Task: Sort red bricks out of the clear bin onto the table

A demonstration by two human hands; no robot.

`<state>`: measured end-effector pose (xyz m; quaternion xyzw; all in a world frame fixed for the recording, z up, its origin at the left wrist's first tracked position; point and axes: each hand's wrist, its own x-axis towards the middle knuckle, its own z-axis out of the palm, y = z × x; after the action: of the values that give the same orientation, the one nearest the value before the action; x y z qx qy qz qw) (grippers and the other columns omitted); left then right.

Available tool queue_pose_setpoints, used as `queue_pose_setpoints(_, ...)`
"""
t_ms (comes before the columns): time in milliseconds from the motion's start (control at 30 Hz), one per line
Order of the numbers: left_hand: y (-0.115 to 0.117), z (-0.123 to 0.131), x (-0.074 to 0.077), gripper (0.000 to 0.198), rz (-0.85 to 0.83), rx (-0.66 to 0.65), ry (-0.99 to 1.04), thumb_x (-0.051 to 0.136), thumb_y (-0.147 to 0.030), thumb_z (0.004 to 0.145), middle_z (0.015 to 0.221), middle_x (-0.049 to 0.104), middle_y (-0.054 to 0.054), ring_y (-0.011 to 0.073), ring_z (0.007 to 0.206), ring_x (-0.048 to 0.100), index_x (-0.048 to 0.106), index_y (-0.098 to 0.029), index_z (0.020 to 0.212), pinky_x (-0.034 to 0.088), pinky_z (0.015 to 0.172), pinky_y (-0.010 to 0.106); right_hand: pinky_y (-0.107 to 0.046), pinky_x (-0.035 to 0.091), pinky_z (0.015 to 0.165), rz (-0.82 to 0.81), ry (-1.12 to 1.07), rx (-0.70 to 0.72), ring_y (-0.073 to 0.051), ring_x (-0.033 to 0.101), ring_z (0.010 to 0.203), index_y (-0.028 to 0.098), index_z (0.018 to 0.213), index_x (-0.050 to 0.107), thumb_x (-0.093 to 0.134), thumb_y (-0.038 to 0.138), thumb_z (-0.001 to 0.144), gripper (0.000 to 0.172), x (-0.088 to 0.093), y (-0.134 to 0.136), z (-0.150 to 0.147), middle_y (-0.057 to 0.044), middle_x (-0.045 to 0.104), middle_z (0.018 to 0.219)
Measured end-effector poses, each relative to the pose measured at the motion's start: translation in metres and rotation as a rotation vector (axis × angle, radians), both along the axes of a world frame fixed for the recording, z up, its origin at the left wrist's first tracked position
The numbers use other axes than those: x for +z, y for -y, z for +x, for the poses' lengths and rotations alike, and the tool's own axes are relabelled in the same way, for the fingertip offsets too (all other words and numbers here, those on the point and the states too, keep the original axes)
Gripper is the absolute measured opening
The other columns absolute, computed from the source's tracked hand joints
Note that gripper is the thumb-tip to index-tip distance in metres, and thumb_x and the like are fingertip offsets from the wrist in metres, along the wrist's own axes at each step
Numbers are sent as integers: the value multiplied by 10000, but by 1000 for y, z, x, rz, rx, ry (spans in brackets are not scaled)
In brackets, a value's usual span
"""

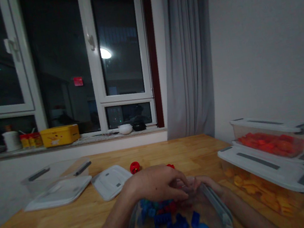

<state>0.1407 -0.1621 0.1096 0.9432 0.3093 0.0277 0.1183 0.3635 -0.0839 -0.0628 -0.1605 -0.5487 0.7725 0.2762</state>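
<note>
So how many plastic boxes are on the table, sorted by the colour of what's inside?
Box of blue pieces: 1
Box of red pieces: 1
Box of orange pieces: 1
Box with nothing seen inside: 1
Total: 4

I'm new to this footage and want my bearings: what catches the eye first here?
Both hands meet over a clear container of blue blocks at the near table edge: the left hand above it, the right hand at its far right corner. At the right, a lidded box of red pieces sits on a lidded box of orange pieces.
</note>
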Motion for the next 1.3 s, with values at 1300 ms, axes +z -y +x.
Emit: queue_pose_setpoints(1300, -152, -135, -108, 130, -395, 772, -625, 664, -246, 912, 841, 664, 0, 110, 703, 626, 653, -119, 885, 549, 639, 255, -427, 459, 1035, 12, -18, 5, -293, 628, 1238, 102, 1253, 669, 488, 247, 703, 597, 6, 7, 1, -181, 685, 1306)
